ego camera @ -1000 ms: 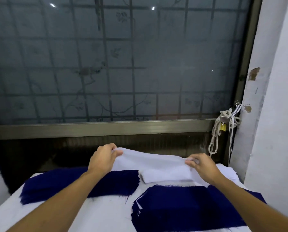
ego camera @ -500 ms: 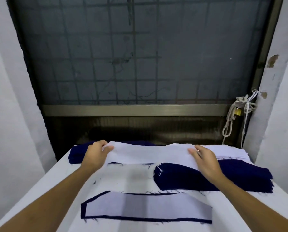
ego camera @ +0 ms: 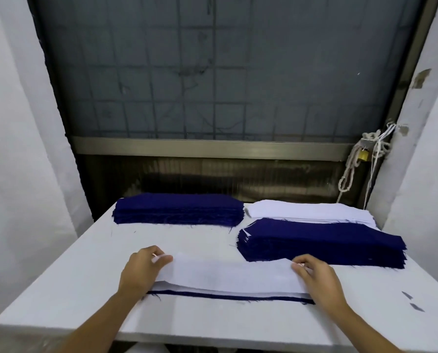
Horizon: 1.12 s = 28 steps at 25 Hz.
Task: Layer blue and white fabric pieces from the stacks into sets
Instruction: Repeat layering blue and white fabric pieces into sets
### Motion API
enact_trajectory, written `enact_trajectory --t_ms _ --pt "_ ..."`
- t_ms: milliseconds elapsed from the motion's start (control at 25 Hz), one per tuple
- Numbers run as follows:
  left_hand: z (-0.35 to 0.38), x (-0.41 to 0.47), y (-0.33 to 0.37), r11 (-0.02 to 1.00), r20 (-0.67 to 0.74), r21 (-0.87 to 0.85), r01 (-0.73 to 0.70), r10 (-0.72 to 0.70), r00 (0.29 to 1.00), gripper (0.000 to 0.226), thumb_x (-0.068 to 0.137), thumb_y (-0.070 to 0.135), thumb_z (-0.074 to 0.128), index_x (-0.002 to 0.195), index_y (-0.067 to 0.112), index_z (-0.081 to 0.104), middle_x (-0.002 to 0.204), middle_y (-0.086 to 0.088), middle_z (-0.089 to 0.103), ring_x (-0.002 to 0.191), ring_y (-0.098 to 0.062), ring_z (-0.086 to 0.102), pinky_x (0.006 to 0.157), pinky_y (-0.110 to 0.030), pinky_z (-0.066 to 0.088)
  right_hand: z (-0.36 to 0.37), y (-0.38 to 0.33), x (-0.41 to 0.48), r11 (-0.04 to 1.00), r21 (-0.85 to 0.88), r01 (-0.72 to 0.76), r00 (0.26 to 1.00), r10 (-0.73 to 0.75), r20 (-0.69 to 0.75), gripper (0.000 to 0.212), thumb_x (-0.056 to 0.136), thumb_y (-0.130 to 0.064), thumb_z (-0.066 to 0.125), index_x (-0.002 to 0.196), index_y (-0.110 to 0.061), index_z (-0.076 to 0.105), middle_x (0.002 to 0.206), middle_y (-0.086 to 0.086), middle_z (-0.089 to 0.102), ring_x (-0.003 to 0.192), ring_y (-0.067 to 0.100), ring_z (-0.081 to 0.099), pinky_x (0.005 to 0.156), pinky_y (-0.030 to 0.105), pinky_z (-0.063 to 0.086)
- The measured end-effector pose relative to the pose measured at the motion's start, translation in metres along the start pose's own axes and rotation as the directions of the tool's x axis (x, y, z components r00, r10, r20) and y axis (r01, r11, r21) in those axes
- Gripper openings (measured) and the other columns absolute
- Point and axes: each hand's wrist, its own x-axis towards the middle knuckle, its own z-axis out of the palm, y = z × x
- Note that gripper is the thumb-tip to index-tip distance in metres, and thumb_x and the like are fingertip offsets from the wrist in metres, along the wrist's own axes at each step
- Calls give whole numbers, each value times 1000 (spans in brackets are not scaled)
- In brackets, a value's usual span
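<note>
Each grip pinches one end of the white piece (ego camera: 228, 275).

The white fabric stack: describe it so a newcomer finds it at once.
Start at the white table below the window. At its far right corner lies the white fabric stack, directly behind a navy stack. It is the only all-white pile; the others are navy.

Nothing readable is showing anywhere: no text, label, brand, number or sign is appearing on the fabric pieces, the table, the window or the walls. The small padlock (ego camera: 363, 155) hanging far right is too small for any marking to be read.
</note>
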Motion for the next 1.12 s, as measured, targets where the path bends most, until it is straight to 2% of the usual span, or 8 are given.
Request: enact_trajectory --t_ms 120,360,560,720,840,960,1040,1120 --pt "7 -7 -14 1000 -30 -12 18 -18 999 23 92 46 70 80 28 64 92 10 68 90 -12 64 72 -31 49 5 6 -7 998 -59 -8 1000 7 -7 11 95 -31 68 91 -39 61 63 -7 52 59 7 54 57 30 44" --pt "17 -12 -23 1000 -145 6 -4 5 989 22 92 40 71 78 30 58 74 11 65 69 -8 60 57 -26 43 9 7 -6 977 -210 35 999 -39 -14 15 96 -28 68 89 -38 59 67 -10 55 73 6 56 57 23 45" --pt "21 -11 -26 999 -176 25 -43 47 983 16 93 31 72 85 28 59 88 12 62 85 -10 58 69 -32 50 11 9 -6 943 -325 71 996 -85 -30 23 94 -13 65 89 -35 61 87 -19 53 86 4 52 63 22 50" --pt "17 -10 -29 984 -220 168 -54 91 971 13 92 38 71 87 29 65 90 10 62 92 -17 54 81 -37 47 10 5 -5 908 -410 86 996 -85 22 28 93 -6 58 83 -32 61 91 -17 51 89 6 49 62 17 44" --pt "17 -11 -27 981 -176 188 -40 73 982 12 95 39 66 86 32 63 91 12 64 91 -15 59 83 -38 47 11 -1 -1 869 -489 74 997 -48 66 29 93 -6 49 80 -31 57 94 -14 52 91 8 46 65 21 46" --pt "11 -2 -23 987 -62 158 -20 31 998 11 93 33 68 85 35 61 86 15 63 86 -9 58 87 -39 47 7 -10 6 762 -637 112 989 -27 142 22 93 -13 46 78 -27 53 91 -12 49 88 11 44 66 24 43" --pt "3 14 -15 992 46 122 -26 21 999 13 89 29 73 88 35 61 88 14 64 86 -6 59 90 -37 48 6 -20 15 649 -742 168 985 -80 154 22 92 -17 47 74 -28 53 83 -12 52 85 12 43 68 27 35" --pt "-3 38 -6 996 41 58 -69 66 997 14 89 27 75 93 31 62 92 10 64 90 -10 60 89 -37 51 8 -34 28 634 -751 186 981 -168 101 24 91 -17 52 71 -27 61 73 -11 59 79 13 48 67 28 38"
